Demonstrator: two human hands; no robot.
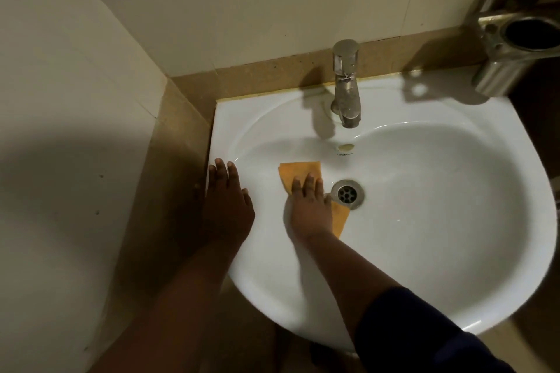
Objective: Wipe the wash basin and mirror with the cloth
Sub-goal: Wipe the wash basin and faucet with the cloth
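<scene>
We see a glossy, smooth white ceramic wash basin [424, 191] and a matt orange cloth [300, 171]. The tap [345, 85] and drain ring [348, 193] look like dull, spotted metal.

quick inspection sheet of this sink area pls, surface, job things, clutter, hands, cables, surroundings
surface: white wash basin, bowl bare apart from the cloth; drain open
job's things: orange cloth flat in the bowl just left of the drain; mirror not in view
clutter: nothing seen in the basin
hands: right hand pressed flat on the cloth; left hand resting open on the basin's left rim
cables: nothing seen
surroundings: chrome tap at the back rim; metal holder on the wall at upper right; tiled walls
</scene>
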